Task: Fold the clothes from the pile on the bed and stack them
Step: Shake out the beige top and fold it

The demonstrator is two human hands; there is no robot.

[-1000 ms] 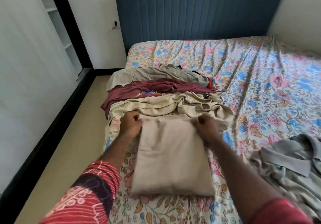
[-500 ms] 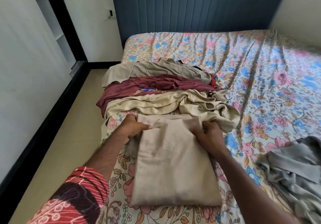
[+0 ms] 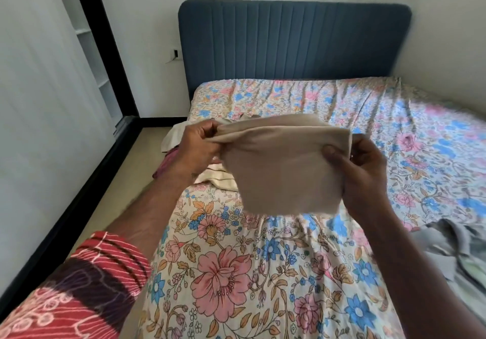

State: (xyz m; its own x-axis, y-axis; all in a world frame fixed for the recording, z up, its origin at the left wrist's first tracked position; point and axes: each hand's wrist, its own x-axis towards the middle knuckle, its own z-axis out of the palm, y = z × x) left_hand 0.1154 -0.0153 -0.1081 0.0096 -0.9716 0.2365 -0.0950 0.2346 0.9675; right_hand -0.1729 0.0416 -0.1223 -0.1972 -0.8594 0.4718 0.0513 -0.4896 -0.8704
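A folded beige garment [image 3: 281, 165] hangs in the air above the bed [image 3: 236, 273]. My left hand [image 3: 200, 149] grips its upper left corner and my right hand [image 3: 360, 170] pinches its right edge, thumb on the front. Behind it the pile of clothes [image 3: 218, 175] shows only in part: a cream striped piece, a maroon edge and a pale sleeve at the bed's left side. The rest of the pile is hidden by the held garment.
A crumpled grey garment [image 3: 457, 249] lies at the bed's right edge. The blue headboard [image 3: 294, 41] stands at the far wall. A strip of floor [image 3: 126, 180] runs along the left beside a black-framed wardrobe [image 3: 52, 75].
The folded beige garment lay flat on the bed with both hands at its far edge. Both hands have lifted it off the sheet to chest height, and the camera has tilted up.
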